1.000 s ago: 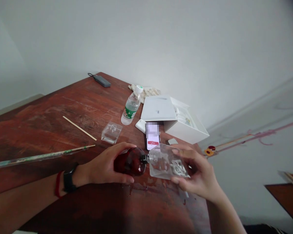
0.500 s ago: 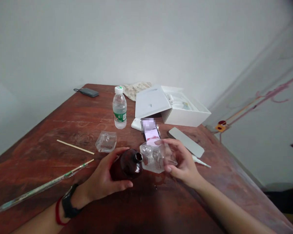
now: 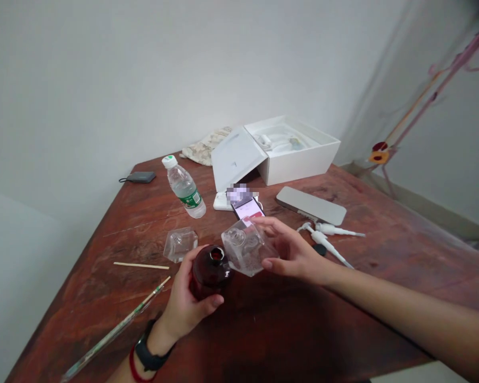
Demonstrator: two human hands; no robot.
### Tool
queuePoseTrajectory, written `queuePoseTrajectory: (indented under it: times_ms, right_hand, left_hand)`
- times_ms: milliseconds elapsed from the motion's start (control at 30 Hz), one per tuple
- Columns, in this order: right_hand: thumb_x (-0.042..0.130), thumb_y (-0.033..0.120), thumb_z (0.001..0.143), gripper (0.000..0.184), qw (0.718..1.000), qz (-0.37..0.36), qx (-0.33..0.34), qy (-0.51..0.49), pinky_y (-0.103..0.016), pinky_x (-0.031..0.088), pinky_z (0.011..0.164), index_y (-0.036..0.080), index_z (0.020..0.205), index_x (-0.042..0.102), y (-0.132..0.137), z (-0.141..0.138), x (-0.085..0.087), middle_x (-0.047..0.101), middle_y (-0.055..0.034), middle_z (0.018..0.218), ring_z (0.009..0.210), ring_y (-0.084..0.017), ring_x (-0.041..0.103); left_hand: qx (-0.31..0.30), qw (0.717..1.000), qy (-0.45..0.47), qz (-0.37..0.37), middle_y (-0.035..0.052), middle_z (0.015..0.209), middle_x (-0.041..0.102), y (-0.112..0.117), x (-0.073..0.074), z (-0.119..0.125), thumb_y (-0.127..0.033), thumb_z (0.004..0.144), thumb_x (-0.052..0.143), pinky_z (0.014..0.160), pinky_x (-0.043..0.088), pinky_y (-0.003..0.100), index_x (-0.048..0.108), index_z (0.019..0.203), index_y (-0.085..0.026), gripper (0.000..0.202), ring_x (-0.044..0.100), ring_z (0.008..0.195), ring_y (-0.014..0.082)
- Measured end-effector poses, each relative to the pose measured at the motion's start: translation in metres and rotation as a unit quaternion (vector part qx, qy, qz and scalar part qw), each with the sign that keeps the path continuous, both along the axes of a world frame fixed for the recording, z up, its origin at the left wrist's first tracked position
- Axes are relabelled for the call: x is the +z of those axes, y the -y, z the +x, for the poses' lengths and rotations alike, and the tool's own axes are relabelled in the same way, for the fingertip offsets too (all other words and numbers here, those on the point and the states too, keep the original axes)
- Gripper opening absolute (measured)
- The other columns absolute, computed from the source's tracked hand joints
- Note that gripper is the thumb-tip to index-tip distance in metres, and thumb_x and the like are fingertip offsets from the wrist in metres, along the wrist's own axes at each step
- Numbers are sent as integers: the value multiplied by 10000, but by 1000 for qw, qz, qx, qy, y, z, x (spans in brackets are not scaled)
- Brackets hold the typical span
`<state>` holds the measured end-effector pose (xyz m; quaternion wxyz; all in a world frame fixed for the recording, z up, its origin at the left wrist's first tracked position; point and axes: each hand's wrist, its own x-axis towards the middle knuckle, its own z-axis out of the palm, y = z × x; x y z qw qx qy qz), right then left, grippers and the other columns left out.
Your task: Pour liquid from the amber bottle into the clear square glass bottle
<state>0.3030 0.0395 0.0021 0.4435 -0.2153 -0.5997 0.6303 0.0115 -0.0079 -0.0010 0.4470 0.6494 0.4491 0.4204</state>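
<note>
My left hand [image 3: 191, 295] is wrapped round a dark brown bottle [image 3: 211, 274] with an uncapped mouth, tipped slightly toward me. In my right hand [image 3: 283, 244] is a clear square bottle [image 3: 247, 250], gripped by its side and tilted. Its neck is close to the brown bottle's shoulder; I cannot tell whether they touch. Another clear square bottle [image 3: 179, 243] stands left of the brown one. Two white pump heads [image 3: 329, 244] with tubes lie beyond my right forearm, beside a small black disc [image 3: 319, 249].
A plastic water bottle [image 3: 186, 189] stands at the back left. Behind my hands lie a phone [image 3: 245, 208] and a grey bar-shaped device [image 3: 311, 205]. An open white box [image 3: 299, 159] sits farther back. A wooden stick [image 3: 141, 265] and wrapped chopsticks [image 3: 120, 327] lie left.
The view has tilted and shifted. My right hand has tipped the clear bottle more and brought it nearer the brown bottle's mouth. Both hands keep their holds.
</note>
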Motion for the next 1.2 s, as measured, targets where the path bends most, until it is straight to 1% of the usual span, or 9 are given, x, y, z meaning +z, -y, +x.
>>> queuePoseTrajectory:
  times_ms: [133,267,333,433,567,700,833,1067,1200]
  right_hand:
    - [870,422,935,677,1000,-1,-12,1,-444,611,1019,306,1483,490,5,-3,-1,652,-120,1432,1153,-238,747]
    - [831,446,968,652,998,21,-39,35,-437,607,1024,304,1482,457,11,-6,-4,665,-114,1406,1156,-233,747]
    - [814,478,977,646,998,31,-38,47,-452,606,1038,299,1476,446,12,-6,-4,680,-115,1379,1180,-246,746]
    - [795,528,985,644,997,41,-32,58,-487,593,1080,286,1466,441,11,-6,-3,697,-123,1340,1235,-272,737]
    - [786,570,981,663,998,31,-18,56,-481,617,1046,286,1479,454,11,-7,-1,705,-129,1342,1234,-285,744]
    - [787,531,988,622,998,28,-20,46,-463,620,1030,278,1465,478,11,-8,-2,722,-126,1342,1213,-280,755]
    - [793,479,995,583,999,19,-11,40,-447,617,1032,277,1441,478,11,-8,-4,716,-128,1368,1223,-273,753]
    - [770,506,1012,592,999,17,2,50,-456,604,1062,277,1452,446,10,-6,-4,702,-127,1370,1253,-276,741]
    - [768,492,1020,580,999,9,8,48,-459,602,1068,289,1453,440,9,-6,-6,690,-123,1384,1256,-273,739]
  left_hand:
    - [-3,1000,-6,-26,194,1553,578,-1,-10,-4,-874,754,807,1161,549,573,371,1580,-263,1116,607,1417,452]
    - [-1,1000,-14,0,195,1593,549,-2,-15,-6,-900,811,726,1230,483,575,332,1622,-252,1110,566,1466,440]
    - [1,999,-32,17,189,1579,564,-2,-15,-6,-917,824,689,1245,467,571,338,1627,-243,1106,561,1471,437]
    - [2,999,-46,27,186,1556,582,-2,-13,-7,-929,822,673,1230,485,569,342,1628,-238,1111,580,1451,438]
    - [-3,999,-44,20,183,1557,578,-3,-13,-8,-916,827,684,1246,464,582,350,1619,-240,1093,567,1460,445]
    - [-7,1000,-25,5,194,1559,572,-3,-11,-6,-894,812,729,1255,445,598,336,1612,-232,1111,554,1467,457]
    - [-9,1000,-9,11,193,1571,563,-3,-8,-4,-855,821,763,1278,412,604,352,1591,-231,1072,546,1477,453]
    - [-8,999,-33,28,189,1541,598,-4,-8,-6,-890,822,722,1264,438,569,361,1588,-220,1080,573,1459,439]
    - [-17,999,-15,34,190,1534,614,-5,-9,-6,-842,843,754,1234,475,547,375,1595,-207,1054,605,1431,425]
